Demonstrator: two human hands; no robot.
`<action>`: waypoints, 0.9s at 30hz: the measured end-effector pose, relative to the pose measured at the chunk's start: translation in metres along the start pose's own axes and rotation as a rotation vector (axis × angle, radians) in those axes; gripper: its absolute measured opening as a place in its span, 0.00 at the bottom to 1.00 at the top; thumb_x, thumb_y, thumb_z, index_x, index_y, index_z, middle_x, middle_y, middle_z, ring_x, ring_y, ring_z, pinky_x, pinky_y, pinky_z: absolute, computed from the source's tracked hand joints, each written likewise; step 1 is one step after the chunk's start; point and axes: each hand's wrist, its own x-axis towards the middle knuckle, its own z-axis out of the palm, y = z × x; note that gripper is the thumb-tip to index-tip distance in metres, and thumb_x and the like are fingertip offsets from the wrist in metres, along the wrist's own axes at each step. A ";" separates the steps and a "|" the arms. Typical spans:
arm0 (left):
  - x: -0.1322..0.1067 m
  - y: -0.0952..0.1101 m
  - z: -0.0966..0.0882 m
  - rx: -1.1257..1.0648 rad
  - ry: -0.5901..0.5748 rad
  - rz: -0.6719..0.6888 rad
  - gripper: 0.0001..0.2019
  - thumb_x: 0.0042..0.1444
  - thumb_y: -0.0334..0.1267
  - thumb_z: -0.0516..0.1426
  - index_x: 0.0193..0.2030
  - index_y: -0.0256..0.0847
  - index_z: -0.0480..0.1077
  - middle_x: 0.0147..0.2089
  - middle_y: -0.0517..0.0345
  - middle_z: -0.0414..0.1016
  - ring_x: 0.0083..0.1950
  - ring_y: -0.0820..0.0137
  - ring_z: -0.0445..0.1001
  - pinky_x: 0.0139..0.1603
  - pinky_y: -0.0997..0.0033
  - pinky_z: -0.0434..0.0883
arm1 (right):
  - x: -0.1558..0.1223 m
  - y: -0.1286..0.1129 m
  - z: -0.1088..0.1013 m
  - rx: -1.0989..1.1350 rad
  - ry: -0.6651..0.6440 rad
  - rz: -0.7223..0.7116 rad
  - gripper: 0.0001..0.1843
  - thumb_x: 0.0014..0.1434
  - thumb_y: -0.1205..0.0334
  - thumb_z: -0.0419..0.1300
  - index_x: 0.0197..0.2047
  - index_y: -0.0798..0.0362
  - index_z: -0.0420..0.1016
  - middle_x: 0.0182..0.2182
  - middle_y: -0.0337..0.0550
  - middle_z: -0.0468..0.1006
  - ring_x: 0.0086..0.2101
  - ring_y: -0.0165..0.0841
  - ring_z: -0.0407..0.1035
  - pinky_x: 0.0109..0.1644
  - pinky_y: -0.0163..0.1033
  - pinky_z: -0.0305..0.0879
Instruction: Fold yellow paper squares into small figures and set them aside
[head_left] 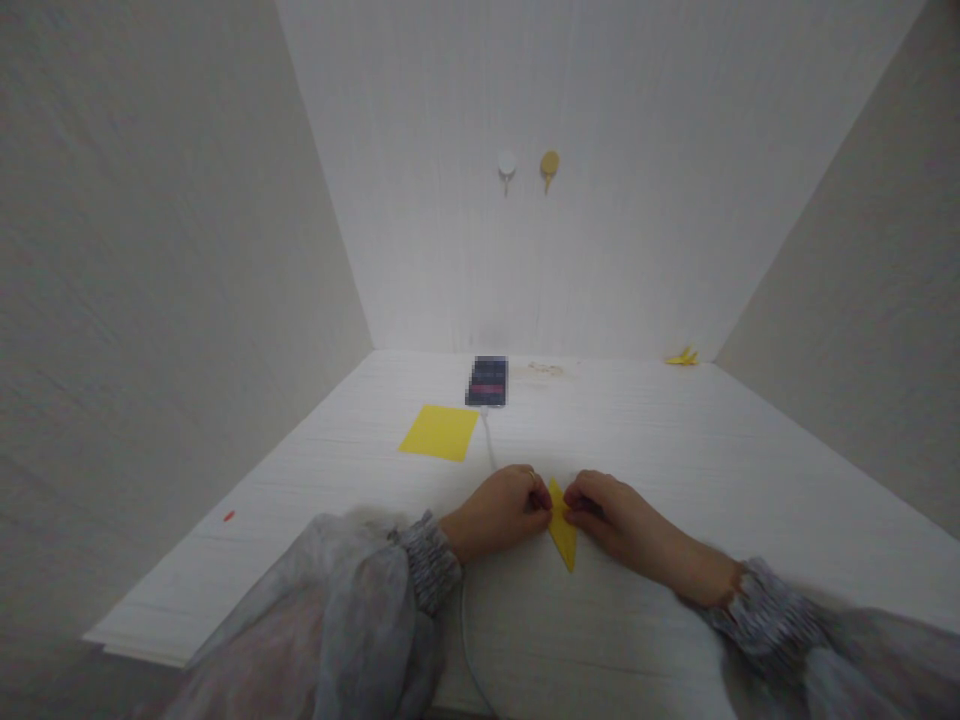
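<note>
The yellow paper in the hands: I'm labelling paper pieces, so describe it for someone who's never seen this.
On the white table, find where the left hand and right hand meet. The folded yellow paper is pinched between them, a pointed shape, unlike the flat yellow square farther back.

Folded piece [562,530], lower centre: yellow paper, matt, sharply creased; flat sheet [439,432], centre left: same yellow paper, smooth, matt; tabletop [675,450]: pale wood-grain laminate, faint sheen; sleeves [375,600], bottom: sheer grey cloth with gathered cuffs; phone [487,381], centre: glossy dark screen; cable [489,445]: white plastic; walls [150,250]: matt, finely textured.
</note>
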 end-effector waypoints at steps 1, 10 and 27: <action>0.000 0.000 0.000 0.017 0.002 0.015 0.06 0.45 0.33 0.52 0.30 0.37 0.67 0.32 0.57 0.67 0.33 0.73 0.65 0.35 0.75 0.64 | 0.000 0.001 -0.002 0.009 -0.014 -0.004 0.04 0.51 0.68 0.51 0.29 0.54 0.67 0.27 0.41 0.69 0.30 0.32 0.62 0.34 0.37 0.58; -0.004 0.006 -0.007 0.153 -0.039 0.119 0.06 0.48 0.32 0.50 0.32 0.38 0.66 0.33 0.57 0.67 0.34 0.72 0.66 0.37 0.74 0.64 | -0.003 0.000 -0.006 -0.006 -0.013 -0.128 0.07 0.54 0.70 0.48 0.28 0.54 0.65 0.28 0.42 0.68 0.30 0.31 0.61 0.35 0.37 0.60; -0.008 0.008 -0.010 0.286 -0.056 0.219 0.06 0.48 0.32 0.51 0.32 0.38 0.67 0.34 0.59 0.68 0.35 0.73 0.66 0.37 0.76 0.64 | -0.004 0.002 -0.018 0.028 -0.108 -0.317 0.09 0.57 0.67 0.48 0.37 0.54 0.68 0.32 0.44 0.67 0.34 0.30 0.62 0.37 0.35 0.63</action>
